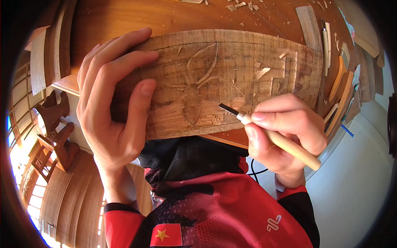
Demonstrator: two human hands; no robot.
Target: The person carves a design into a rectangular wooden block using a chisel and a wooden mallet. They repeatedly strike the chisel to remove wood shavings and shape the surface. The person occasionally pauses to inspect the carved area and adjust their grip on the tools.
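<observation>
A wooden board (248, 53) with a flower carved in relief lies on the table in front of me. Loose wood chips (262, 73) rest on its right half, close to some straight cut lines. Over the board's left end lies my left hand (109, 87), its fingers spread and the thumb apart from them. My right hand (289, 128) grips a wood-carving chisel (289, 148) by its pale wooden handle. The dark blade points up and left, just right of the carved petals; whether its tip touches the wood I cannot tell.
The brown table (124, 20) carries scattered shavings along its far side. At the right are a wood strip (308, 27), thin pale-handled tools (326, 49) and an orange-handled tool (338, 78). Wooden planks (49, 53) stand at the left, above a wooden chair (58, 144) on the floor.
</observation>
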